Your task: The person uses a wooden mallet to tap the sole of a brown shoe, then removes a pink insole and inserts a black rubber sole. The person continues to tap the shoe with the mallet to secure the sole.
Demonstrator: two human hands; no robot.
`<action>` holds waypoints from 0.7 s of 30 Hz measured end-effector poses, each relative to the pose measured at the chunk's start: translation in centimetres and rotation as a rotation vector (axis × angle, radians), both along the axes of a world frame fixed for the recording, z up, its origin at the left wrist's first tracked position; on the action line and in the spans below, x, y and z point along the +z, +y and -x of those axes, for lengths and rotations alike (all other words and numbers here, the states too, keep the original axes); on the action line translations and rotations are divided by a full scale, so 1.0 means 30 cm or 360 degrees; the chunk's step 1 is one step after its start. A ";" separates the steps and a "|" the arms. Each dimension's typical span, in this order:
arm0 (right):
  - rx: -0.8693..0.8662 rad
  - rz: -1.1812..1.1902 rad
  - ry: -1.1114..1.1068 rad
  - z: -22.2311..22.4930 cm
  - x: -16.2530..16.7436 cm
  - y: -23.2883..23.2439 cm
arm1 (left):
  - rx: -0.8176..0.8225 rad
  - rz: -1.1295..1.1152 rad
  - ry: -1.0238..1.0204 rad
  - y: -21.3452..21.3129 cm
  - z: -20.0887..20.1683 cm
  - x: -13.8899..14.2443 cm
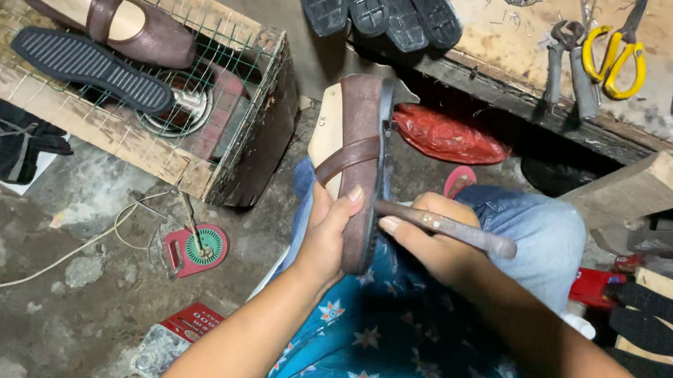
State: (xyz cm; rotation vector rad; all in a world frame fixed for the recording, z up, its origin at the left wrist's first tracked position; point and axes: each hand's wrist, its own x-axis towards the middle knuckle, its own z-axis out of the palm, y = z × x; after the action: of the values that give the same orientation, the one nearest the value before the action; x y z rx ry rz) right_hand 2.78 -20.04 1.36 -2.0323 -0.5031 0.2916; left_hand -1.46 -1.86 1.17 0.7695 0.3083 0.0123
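The left hand (pixel 323 234) has its fingers clamped on a brown leather strap shoe on a pale wooden last (pixel 354 145), held over the lap. The right hand (pixel 432 242) grips a dark metal hammer-like tool (pixel 450 227) against its black sole edge. I judge the sole is already attached and edge pressing is in progress; a second lasted brown shoe (pixel 111 20) and a loose black rubber sole (pixel 89 66) lie on the wire-topped wooden crate (pixel 187 168), far left.

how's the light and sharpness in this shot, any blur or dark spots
Head view: soft, even light with no hard glare; the brown shoe in the left hand and the metal tool in the right hand are sharp; deep shadow under the workbench hides detail; the edges look slightly stretched by the wide lens.
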 end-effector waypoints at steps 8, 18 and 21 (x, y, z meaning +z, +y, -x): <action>0.0003 -0.0055 0.0127 0.077 0.154 -0.104 | -0.0182 0.0199 -0.0462 -0.074 0.035 0.059; -0.0053 0.0324 0.0157 0.106 0.221 -0.439 | -0.0423 -0.0792 -0.0462 -0.015 -0.217 -0.214; -0.0160 0.0128 0.0143 0.190 0.131 -0.491 | -0.0309 -0.1155 -0.0454 -0.041 -0.198 -0.246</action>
State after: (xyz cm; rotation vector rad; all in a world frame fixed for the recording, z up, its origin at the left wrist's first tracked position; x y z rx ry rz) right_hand -2.92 -34.76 5.30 -2.1047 -0.3368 0.3454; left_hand 4.47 -3.10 -6.21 1.4979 -0.0587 0.0524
